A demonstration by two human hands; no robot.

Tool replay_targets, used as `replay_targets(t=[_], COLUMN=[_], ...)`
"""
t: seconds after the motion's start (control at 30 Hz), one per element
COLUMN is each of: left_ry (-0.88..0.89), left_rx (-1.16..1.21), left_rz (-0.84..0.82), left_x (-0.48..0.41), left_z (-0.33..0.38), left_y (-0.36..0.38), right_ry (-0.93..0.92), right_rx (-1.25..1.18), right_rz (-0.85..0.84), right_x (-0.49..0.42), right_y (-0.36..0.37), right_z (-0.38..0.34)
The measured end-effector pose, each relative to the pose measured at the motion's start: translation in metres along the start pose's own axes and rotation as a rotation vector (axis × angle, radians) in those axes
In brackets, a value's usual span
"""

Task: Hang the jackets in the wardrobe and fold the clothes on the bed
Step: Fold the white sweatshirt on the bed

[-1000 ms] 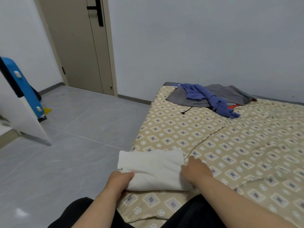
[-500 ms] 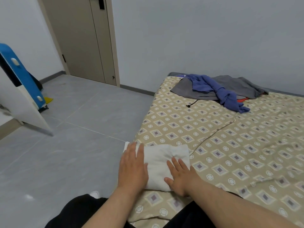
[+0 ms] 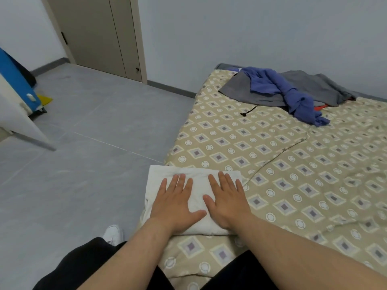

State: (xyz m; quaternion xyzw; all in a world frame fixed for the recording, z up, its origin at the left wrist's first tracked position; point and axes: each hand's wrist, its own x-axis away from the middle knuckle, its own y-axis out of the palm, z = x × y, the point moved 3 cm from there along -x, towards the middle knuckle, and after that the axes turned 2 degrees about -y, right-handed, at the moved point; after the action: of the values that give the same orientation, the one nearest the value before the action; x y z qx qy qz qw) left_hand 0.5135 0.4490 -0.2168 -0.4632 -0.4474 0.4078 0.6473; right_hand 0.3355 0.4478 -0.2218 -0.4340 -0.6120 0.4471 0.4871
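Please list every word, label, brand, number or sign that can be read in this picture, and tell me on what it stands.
None: no readable text shows anywhere.
The folded white cloth, the blue garment, the grey garment and the patterned bed cover bear no visible letters or labels.
The blue panel and the door show no writing either.

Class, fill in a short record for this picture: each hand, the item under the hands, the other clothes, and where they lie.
Left hand: flat, fingers straight, pressing the folded white cloth
Right hand: flat, pressing the same cloth
Cloth's place: near edge of the bed
Other clothes: blue garment lying over grey garment, at the bed's far end
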Motion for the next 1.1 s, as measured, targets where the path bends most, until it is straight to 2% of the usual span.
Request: replay_targets(t=[0.13,0.47,0.8,0.97,1.03,1.1], left_ry=[-0.028,-0.114,-0.062,0.043,0.003,-0.112], left_rx=[0.026,0.076,0.086,0.037,-0.003,0.000], left_rz=[0.039,0.084,0.173,-0.015,-0.065,-0.095], left_x=[-0.016,-0.079,-0.057,-0.026,-0.011,0.006], left_z=[-0.001,0.011,0.011,0.000,-0.009,-0.016], left_y=[0.004,0.003,-0.006,-0.009,-0.012,-0.016], right_ry=[0.111,0.264,0.288,0.282,0.280,0.276], right_rx=[-0.045,-0.139,-0.158,-0.166,-0.164,-0.160], right_rz=[0.101,0.202,0.235,0.233,0.228,0.229], right_x=[-0.014,-0.053,-0.054,-0.054,-0.053,-0.053], right_y=[0.007,0.003,0.003,0.001,-0.001,-0.002], right_z=[0.003,0.020,0.022,0.022,0.021,0.021])
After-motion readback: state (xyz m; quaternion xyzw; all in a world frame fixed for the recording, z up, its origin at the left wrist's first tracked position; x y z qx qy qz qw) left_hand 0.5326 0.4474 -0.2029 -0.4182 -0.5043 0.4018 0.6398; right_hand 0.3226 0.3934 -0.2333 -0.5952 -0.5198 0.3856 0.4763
